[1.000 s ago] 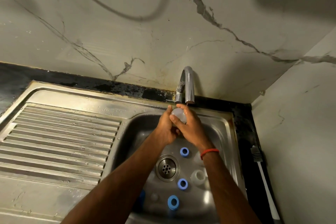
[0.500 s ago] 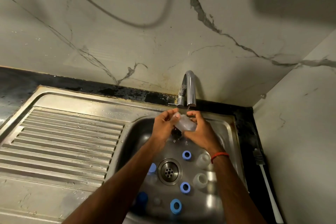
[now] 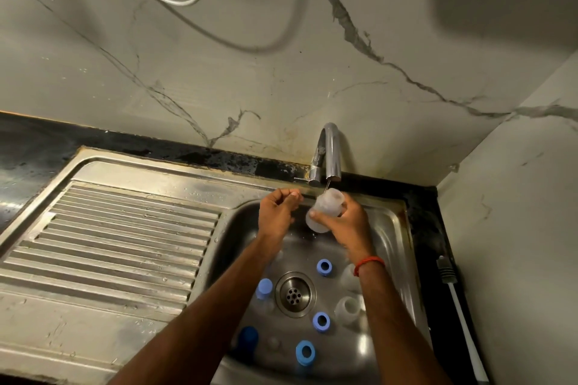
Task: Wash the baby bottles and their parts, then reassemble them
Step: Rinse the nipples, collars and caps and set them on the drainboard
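While thin water runs from the tap (image 3: 328,153), your right hand (image 3: 348,223) wraps round the clear bottle (image 3: 328,203) and tips its mouth up under it to catch water, over the sink (image 3: 394,230); your left hand (image 3: 276,212) waits just beside, fingers curled, holding nothing

Dim, yellowish light comes from behind the camera. A broad soft shadow darkens the wall (image 3: 500,9) at upper right; the cable (image 3: 187,0) casts a blurred one. Glare streaks the sink (image 3: 125,228) drainboard and faucet (image 3: 332,150). Edges bow outward; the bottle (image 3: 325,209) looks smeared.
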A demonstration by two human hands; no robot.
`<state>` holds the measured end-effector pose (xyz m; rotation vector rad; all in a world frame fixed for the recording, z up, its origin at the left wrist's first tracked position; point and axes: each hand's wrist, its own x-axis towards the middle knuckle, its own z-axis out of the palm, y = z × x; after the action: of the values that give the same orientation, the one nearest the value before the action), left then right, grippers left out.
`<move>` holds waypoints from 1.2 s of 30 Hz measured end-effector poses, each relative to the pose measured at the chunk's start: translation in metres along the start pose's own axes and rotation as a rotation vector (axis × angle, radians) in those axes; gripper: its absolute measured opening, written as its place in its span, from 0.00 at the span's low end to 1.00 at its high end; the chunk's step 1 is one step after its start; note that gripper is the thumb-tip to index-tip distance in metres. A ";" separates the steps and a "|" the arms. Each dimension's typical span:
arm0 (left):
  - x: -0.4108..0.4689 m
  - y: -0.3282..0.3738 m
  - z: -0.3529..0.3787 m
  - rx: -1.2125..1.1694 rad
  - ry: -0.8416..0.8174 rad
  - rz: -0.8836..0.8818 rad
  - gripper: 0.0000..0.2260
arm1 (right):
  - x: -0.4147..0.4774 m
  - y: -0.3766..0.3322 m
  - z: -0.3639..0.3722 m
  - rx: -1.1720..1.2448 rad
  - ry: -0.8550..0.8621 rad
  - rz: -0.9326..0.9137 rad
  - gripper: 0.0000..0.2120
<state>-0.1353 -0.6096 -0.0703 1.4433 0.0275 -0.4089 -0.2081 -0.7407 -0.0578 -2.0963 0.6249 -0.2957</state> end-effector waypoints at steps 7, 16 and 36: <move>-0.002 -0.003 -0.002 0.026 0.000 -0.025 0.05 | 0.006 -0.008 0.000 -0.039 -0.011 -0.046 0.31; -0.002 -0.006 -0.002 0.063 -0.025 -0.027 0.06 | 0.005 -0.014 0.004 0.040 -0.001 -0.072 0.32; -0.015 -0.003 0.012 -0.351 -0.192 -0.408 0.22 | -0.003 -0.022 -0.004 -0.106 -0.147 -0.171 0.21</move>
<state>-0.1527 -0.6180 -0.0679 1.0425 0.2315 -0.8332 -0.2055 -0.7313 -0.0374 -2.2549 0.3819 -0.2051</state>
